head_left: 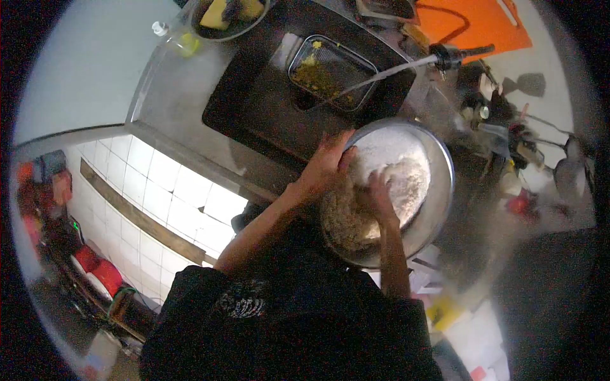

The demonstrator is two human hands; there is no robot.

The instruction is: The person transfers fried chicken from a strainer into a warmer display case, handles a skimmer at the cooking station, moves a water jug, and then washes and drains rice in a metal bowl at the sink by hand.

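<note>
A wide metal bowl [443, 184] holds a pale, floury mixture [406, 181], smooth and white at the far side and crumbly nearer me. My left hand [329, 159] grips the bowl's left rim, its thumb over the edge. Inside the bowl, my right hand [379, 197] reaches into the mixture. Its fingers are blurred and partly sunk, so their closing is unclear.
Beyond the bowl is a dark sink [238, 105]. In it sits a rectangular tray [365, 66] with yellow crumbs, under water running from a tap [448, 57]. An orange board [476, 28] and a bowl of yellow pieces [267, 14] lie farther back. Clutter stands at right.
</note>
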